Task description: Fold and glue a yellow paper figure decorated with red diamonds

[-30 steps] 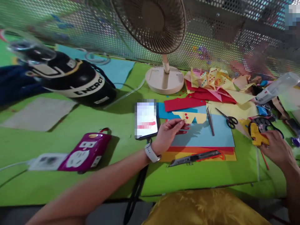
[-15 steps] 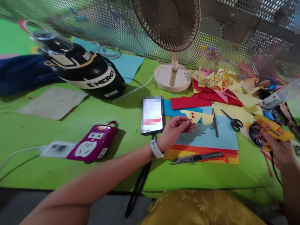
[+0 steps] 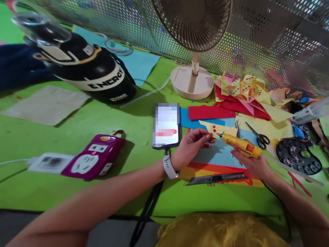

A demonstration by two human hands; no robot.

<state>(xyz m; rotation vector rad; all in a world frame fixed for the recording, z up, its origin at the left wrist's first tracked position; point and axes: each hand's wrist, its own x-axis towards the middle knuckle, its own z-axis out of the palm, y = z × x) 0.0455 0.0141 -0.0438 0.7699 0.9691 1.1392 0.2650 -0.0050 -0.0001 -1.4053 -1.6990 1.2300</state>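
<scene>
Between thumb and fingers, my left hand [image 3: 196, 145] pinches a cut piece of yellow paper [image 3: 227, 129] with small red diamonds on it. My right hand [image 3: 253, 164] is wrapped round a yellow glue gun [image 3: 241, 145]. Its nozzle points left, close to the yellow paper by my left fingertips; whether it touches I cannot tell. Beneath both hands lie light blue paper [image 3: 213, 157] and orange sheets. Tweezers [image 3: 238, 128], partly hidden, lie behind the glue gun. A utility knife [image 3: 218, 178] rests on the sheets nearer to me.
A phone [image 3: 166, 125] lies left of my left hand. Farther off stand a fan [image 3: 192, 82] and a black bottle [image 3: 97, 75]. Black scissors [image 3: 260, 139], a dark palette [image 3: 298, 156] and folded yellow paper pieces [image 3: 248, 87] are at right. A purple power strip [image 3: 95, 156] lies left.
My right hand has brought the glue gun leftward from the palette to the yellow paper. My left hand stays about where it was, still pinching the paper. The view has shifted slightly.
</scene>
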